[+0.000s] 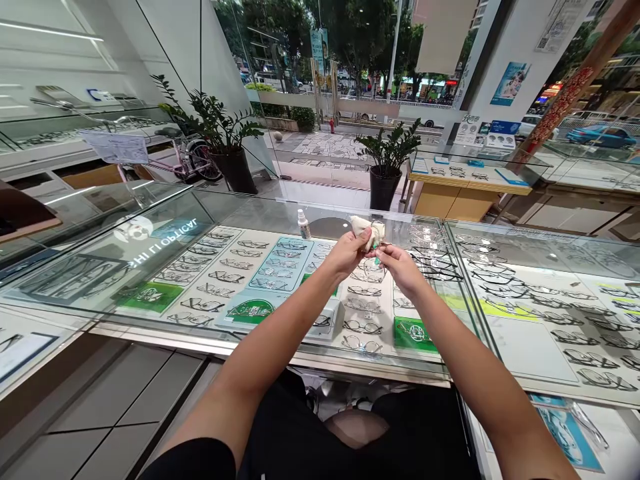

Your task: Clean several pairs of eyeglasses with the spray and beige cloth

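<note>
The left forearm (pixel 290 317) and right forearm (pixel 473 343) stretch forward over the glass counter (pixel 150 335), converging above its far half, short of the far edge and left of the right-hand far corner of this section. The left hand (pixel 350 252) is bent inward, thumb uppermost, pinching a cream cloth (pixel 361 227) together with a pair of eyeglasses (pixel 379 231); the right hand (pixel 404 268) meets it from the other side, thumb and forefinger drawn together at the near part of the frame. Exactly which part the right fingertips grip cannot be told, and most left fingers are hidden behind the cloth. A small green piece (pixel 377 259) between the hands is too small to identify. The lower picture border cuts off both upper arms. The eyeglasses sit between the two hands, one round rim rising above the fingertips against the cloth, well above the rows of frames (pixel 363 326) inside the counter. A white bottle (pixel 303 225) stands left of the hands, near the far edge.
</note>
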